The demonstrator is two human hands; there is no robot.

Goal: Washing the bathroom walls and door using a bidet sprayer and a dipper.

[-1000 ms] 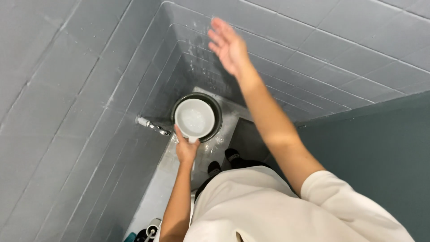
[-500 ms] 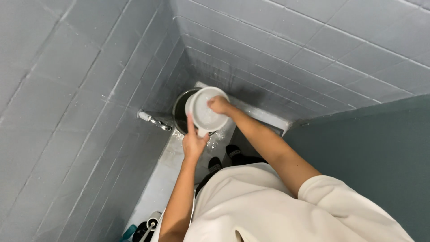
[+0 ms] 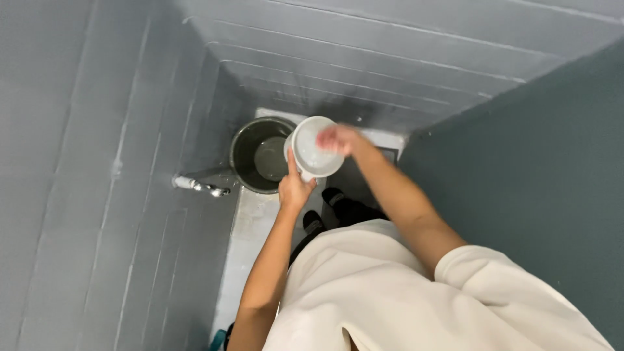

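Note:
I look straight down in a narrow tiled stall. My left hand grips a white round bowl by its lower rim and holds it tilted above the floor. My right hand is blurred and rests on the bowl's upper right rim, fingers reaching into it. Below and left of the bowl stands a dark round bucket with some water in it.
A metal tap sticks out of the grey tiled wall on the left, near the bucket. A grey-green partition closes the right side. My black shoes stand on the pale floor beside the bucket.
My right hand came down from the back wall onto the bowl. The bowl rose off the bucket and moved right, tilting up.

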